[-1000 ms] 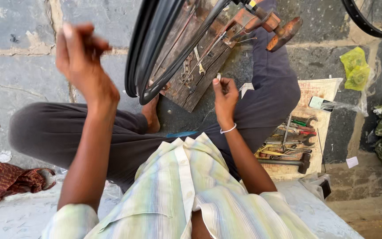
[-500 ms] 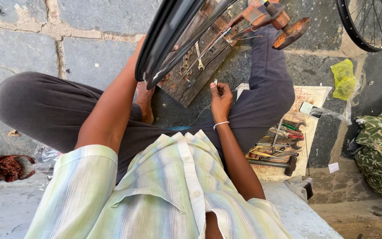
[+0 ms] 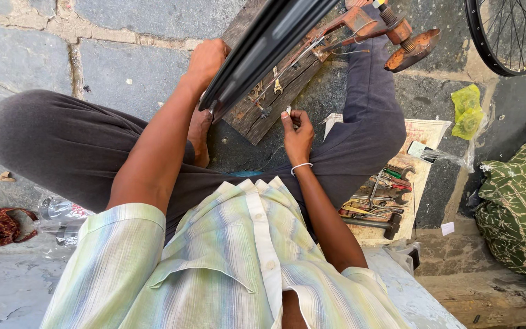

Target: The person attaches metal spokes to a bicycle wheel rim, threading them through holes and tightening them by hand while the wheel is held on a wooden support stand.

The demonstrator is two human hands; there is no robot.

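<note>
**Seated at the wheel stand: rim in left hand, small part in right**

Stone paving, grey slabs with pale joints, carries everything I see from the head camera. I sit cross-legged on it in dark trousers and a striped shirt.

Left hand (image 3: 207, 60): fingers closed around the near edge of the black wheel rim (image 3: 263, 45), which runs diagonally toward the top edge of the view. The rim sits over a weathered wooden board (image 3: 257, 113) lying on the paving between my knees, with a rusty metal stand (image 3: 391, 30) at its far end.

Right hand (image 3: 298, 134): fingertips pinched on a small pale metal piece (image 3: 288, 111), held upright just below the rim and over the board's near corner. I cannot tell what the piece is. A white band circles that wrist.

Right of my knee: a sheet of cardboard (image 3: 424, 134) holding a heap of hand tools (image 3: 378, 198), a hammer (image 3: 372, 224) at its near edge. Another spoked wheel (image 3: 506, 42) sits at the top right corner; green patterned cloth (image 3: 515, 213) lies at the right edge.
</note>
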